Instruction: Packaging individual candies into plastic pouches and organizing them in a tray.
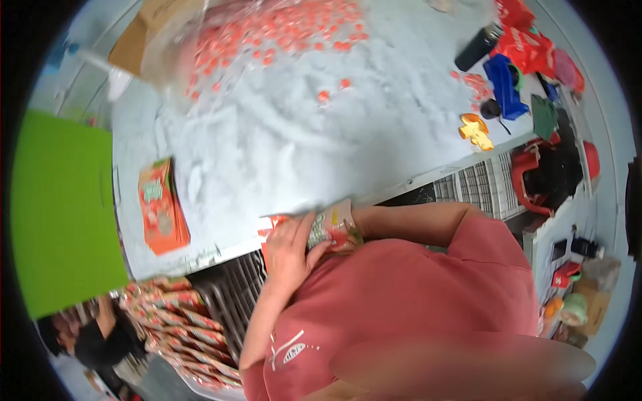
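1. Left hand (289, 248): holding the left part of a printed red-and-green packet (328, 229); fingers laid across its face, thumb set apart.
2. Right forearm (414, 226) runs to the packet's right end; right hand hidden there, so cannot tell how its fingers stand.
3. Packet located at the desk's (267, 150) near edge, just before the red shirt (408, 287).
4. Stack of flat orange pouches (164, 217) on the desk, left.
5. Far side: many small red pieces (287, 33) on clear plastic.
6. Below left: bin heaped with filled packets (184, 327).
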Motion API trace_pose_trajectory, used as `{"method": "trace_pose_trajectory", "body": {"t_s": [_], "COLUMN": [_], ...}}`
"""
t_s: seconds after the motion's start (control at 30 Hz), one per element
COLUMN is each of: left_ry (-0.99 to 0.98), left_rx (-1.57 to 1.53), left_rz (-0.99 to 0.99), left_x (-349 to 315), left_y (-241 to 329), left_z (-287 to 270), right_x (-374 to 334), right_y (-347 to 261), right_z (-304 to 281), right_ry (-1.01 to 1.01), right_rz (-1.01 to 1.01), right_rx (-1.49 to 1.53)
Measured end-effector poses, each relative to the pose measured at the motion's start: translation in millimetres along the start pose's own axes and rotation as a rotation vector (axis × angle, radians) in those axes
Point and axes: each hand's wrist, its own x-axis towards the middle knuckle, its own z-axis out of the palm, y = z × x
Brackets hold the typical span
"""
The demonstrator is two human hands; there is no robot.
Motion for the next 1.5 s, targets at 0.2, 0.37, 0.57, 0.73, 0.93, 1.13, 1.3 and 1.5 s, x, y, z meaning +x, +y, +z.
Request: {"method": "trace_pose_trajectory", "body": {"t_s": [0.2,0.37,0.57,0.73,0.93,1.13,1.3,1.5], "left_ry": [-0.077,-0.139,-0.107,0.409,0.336,0.188,0.09,0.117], "left_rx": [-0.087,-0.069,-0.275,-0.909,-0.768,-0.535,-0.634,-0.701], "left_rz": [0.039,0.03,-0.47,-0.761,-0.793,-0.627,-0.728,-0.668], "left_x": [25.0,30.3,4.7,24.6,-16.5,-6.0,7.3,-3.8], "left_y": [0.6,-13.9,-40.6,-28.7,-42.3,-46.4,-31.4,-32.1], "left_z": [12.4,9.0,-14.3,-18.0,-24.0,-41.6,-58.4,-63.7], "right_x": [-4.5,-44.0,-75.7,-70.0,6.2,0.8,18.8,34.9], "right_y": [-29.8,-67.7,10.2,148.9,186.8,130.5,98.0,193.3], "right_z": [-41.1,-95.1,-231.3,-366.9,-368.9,-298.5,-273.4,-394.2], "right_ry": [-0.273,0.015,0.907,1.01,0.707,0.428,0.609,0.816], "right_rz": [0.22,0.76,0.518,0.66,0.452,0.588,0.35,0.414], "right_rx": [-0.047,0.798,-0.568,-1.169,-1.141,-1.152,-0.831,-0.958]}}
